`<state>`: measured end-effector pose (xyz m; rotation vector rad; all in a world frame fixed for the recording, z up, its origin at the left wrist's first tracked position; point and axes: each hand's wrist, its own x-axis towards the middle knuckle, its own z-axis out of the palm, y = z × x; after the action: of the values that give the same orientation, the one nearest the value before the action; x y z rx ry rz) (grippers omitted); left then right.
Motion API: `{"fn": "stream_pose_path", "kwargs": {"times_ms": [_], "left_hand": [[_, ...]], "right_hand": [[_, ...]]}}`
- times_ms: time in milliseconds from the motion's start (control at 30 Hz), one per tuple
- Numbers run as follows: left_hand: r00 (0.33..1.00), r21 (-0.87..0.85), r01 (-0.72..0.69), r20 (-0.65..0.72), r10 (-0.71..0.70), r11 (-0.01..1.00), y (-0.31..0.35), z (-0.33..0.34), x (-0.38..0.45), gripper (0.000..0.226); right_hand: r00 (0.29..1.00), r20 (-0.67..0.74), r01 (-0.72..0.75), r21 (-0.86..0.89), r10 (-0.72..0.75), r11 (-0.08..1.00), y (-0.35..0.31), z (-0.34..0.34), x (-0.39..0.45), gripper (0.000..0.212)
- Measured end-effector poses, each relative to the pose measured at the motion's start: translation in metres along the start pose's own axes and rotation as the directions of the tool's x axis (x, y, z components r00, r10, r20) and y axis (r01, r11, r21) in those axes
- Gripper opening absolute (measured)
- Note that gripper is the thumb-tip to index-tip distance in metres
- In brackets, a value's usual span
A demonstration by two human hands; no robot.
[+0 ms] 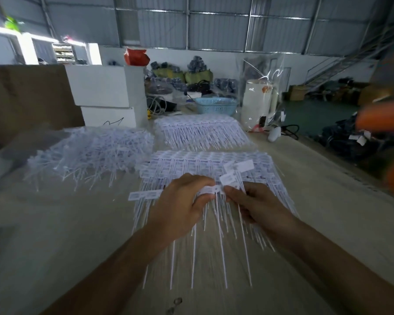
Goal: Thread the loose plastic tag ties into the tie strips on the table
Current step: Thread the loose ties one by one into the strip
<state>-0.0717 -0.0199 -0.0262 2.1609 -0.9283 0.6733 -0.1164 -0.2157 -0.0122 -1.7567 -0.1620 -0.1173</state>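
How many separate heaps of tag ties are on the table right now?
3: a loose tangled heap at left, a neat stack at the far centre, and a near stack just beyond both hands. Others could be out of view.

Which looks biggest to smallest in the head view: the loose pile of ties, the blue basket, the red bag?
1. Loose pile of ties
2. Blue basket
3. Red bag

The basket and bag sit farther back, so their real sizes stay unsure.
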Motion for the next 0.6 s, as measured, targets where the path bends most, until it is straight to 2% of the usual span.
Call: {"fn": "stream_pose_path", "kwargs": {"times_ms": [67, 267, 367, 433, 533, 600], "left_hand": [[0.999, 0.030, -0.031, -0.010, 0.031, 0.999, 0.000, 0.001, 0.001, 0.024], [0.997, 0.017, -0.074, 0.005, 0.074, 0.997, -0.001, 0.003, 0.000, 0.020], [0.999, -0.033, -0.014, 0.036, 0.015, 0.999, -0.007, 0.008, 0.001, 0.026], [1.000, -0.076, -0.003, 0.003, 0.003, 0.997, -0.008, 0.010, 0.001, 0.028], [0.998, -0.071, -0.039, -0.046, 0.036, 0.997, -0.002, 0.012, 0.002, 0.016], [0.998, -0.082, -0.014, -0.062, 0.009, 0.997, -0.002, 0.012, 0.003, 0.019]], "right_hand": [[0.995, -0.014, 0.093, -0.111, -0.095, 0.990, 0.000, 0.000, 0.002, 0.035], [0.974, 0.018, 0.223, -0.240, -0.226, 0.945, 0.003, -0.003, 0.004, 0.043], [0.967, 0.027, 0.246, -0.365, -0.254, 0.898, 0.009, -0.006, 0.007, 0.036], [0.959, 0.023, 0.261, -0.446, -0.281, 0.856, 0.012, -0.005, 0.007, 0.038], [0.967, 0.016, 0.244, -0.350, -0.255, 0.904, 0.011, -0.004, 0.008, 0.035], [0.977, -0.005, 0.202, -0.276, -0.212, 0.939, 0.006, -0.006, 0.009, 0.035]]}}
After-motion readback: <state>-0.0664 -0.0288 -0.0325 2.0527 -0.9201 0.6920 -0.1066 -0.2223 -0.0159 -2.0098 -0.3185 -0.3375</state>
